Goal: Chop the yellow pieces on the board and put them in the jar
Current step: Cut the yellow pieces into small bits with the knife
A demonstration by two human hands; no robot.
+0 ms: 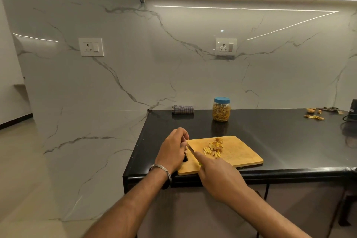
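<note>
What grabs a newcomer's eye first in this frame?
Probably the pale wooden cutting board at the near edge of the black countertop, with a small heap of yellow cut pieces on it. Both hands meet at its left end: the right hand holds a knife, the left hand is at the blade. Behind stands a clear plastic jar with a blue lid, lid on, already holding yellow strips.

Both forearms are extended forward. The left hand is curled, a bangle worn at its wrist. The right hand is closed, forefinger stretched ahead.
</note>
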